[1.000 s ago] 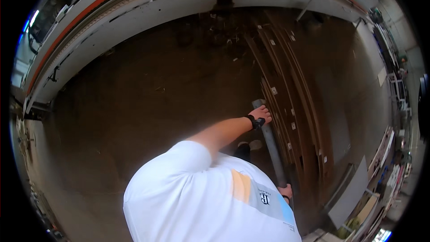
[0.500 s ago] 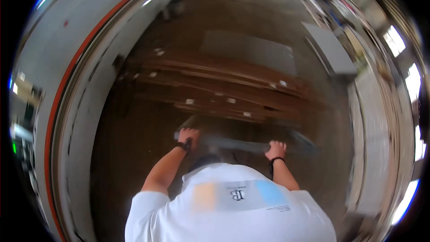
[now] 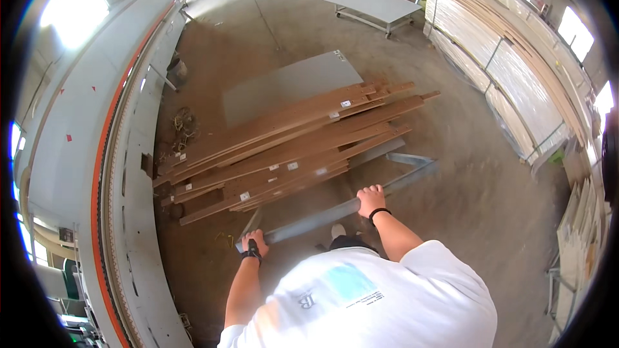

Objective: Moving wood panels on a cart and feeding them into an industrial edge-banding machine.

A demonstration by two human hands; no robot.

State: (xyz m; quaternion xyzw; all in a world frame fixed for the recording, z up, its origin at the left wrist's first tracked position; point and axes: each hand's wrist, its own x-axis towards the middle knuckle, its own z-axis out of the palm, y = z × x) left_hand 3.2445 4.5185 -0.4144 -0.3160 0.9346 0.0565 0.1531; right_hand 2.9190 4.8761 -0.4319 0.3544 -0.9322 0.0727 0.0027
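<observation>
Left hand (image 3: 254,243): fingers wrapped over a grey metal bar (image 3: 314,220), close to its left end. Right hand (image 3: 370,200): fingers likewise wrapped over it, with more bar running out past the grip. A side piece (image 3: 410,158) meets the bar beyond the right hand; its corner is blurred. Shoe (image 3: 338,231) just beyond the bar, between the hands.

Handling, my judgement: lift evenly with both grips so the longer right end does not dip; give the side piece clearance from the planks, and the foot clearance from the bar.

Ahead of both hands, apart from the bar: brown planks (image 3: 303,144) in a loose pile. Farther ahead: grey sheet (image 3: 284,84). Farthest, ahead-right of the right hand: wheeled table (image 3: 374,4).
</observation>
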